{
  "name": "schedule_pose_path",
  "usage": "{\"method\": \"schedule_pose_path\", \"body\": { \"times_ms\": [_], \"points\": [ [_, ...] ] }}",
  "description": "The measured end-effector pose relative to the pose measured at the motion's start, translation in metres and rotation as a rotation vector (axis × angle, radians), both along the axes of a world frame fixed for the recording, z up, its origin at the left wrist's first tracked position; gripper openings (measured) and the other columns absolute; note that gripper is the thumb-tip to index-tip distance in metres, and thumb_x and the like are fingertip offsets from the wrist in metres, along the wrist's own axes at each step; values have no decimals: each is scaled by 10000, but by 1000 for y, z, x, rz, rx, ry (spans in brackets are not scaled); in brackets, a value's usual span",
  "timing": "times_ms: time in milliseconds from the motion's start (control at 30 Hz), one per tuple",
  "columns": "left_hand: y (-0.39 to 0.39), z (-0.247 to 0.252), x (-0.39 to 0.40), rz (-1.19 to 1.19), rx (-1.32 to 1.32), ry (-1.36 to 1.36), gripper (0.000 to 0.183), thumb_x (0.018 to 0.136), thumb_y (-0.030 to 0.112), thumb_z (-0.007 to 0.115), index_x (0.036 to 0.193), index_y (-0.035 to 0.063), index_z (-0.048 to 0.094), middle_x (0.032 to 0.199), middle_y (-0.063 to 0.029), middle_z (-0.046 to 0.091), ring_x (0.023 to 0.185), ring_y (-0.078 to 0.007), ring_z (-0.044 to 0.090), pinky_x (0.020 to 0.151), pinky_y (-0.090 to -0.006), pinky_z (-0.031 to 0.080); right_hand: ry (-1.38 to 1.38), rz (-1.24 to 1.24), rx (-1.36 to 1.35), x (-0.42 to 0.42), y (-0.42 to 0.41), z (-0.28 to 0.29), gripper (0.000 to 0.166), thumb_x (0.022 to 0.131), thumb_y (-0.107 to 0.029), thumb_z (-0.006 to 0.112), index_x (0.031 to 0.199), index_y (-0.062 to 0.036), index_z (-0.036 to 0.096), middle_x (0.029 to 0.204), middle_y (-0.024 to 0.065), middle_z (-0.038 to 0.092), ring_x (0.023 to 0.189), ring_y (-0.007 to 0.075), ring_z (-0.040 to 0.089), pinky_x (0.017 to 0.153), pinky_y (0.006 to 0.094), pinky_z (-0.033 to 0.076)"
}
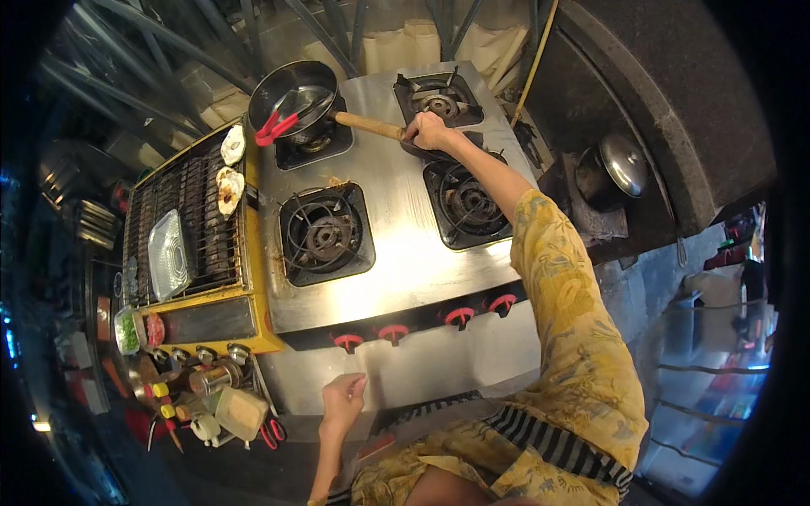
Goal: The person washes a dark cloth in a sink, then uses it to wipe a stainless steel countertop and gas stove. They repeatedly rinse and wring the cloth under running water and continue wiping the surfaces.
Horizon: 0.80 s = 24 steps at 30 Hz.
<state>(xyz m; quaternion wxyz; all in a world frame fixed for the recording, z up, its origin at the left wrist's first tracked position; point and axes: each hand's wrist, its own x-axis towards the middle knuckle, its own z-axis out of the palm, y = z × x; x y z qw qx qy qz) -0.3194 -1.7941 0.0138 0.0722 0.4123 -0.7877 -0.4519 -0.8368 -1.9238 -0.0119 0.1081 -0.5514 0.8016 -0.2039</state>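
Observation:
On the right rear part of the steel gas stove [395, 209], my right hand [430, 131] is at the end of a wooden handle, closed around it. That handle [367, 124] belongs to a deep black pan [294, 76] over the left rear burner. Red-handled tongs [276, 128] rest in the pan, their handles over its near rim. A dark utensil or pan part lies just below my right hand, partly hidden by it. My left hand [343, 395] hangs in front of the stove's red knobs [393, 334], fingers curled, with nothing visible in it.
Left of the stove stands a yellow-framed grill [262, 297] with two oyster shells [231, 183] and a foil tray [169, 256]. Containers, bottles and red-handled scissors [273, 432] crowd below it. A lidded pot [612, 171] stands to the right. Metal bars rise behind the stove.

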Motion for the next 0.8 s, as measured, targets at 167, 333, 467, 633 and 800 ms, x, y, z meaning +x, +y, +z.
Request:
{"method": "schedule_pose_path", "body": {
  "times_ms": [167,333,467,633,800],
  "points": [
    [-1,-2,7,-10,-37,-13,137,768,88,609,865,-4,638,732,-135,622,587,-159,586,559,-250,462,-45,405,-134,42,8,-5,265,569,-6,554,772,-106,691,810,101,642,799,261,594,723,320,459],
    [2,-6,-9,-52,-25,52,111,762,82,598,833,2,628,787,-158,618,624,-247,605,560,-294,486,-57,521,-149,37,9,-3,204,590,-6,527,703,-92,673,778,95,634,748,260,588,671,333,458],
    [3,-1,-8,-11,26,68,121,767,97,597,837,4,626,776,-154,616,628,-245,606,553,-295,484,149,335,5,-46,52,2,136,588,-58,572,678,-97,666,706,96,626,671,237,603,603,337,468],
    [12,-20,20,79,34,50,136,775,93,605,859,-10,634,749,-131,626,604,-147,587,558,-254,462,124,-96,89,-112,131,6,196,518,45,526,629,-63,645,659,111,616,658,235,595,585,336,452],
    [11,-30,21,78,51,94,110,761,101,602,826,16,627,762,-144,615,618,-238,598,538,-303,467,340,16,29,-79,86,-5,95,581,-118,557,621,-76,633,666,154,584,637,324,566,583,387,458]
  ]
}}
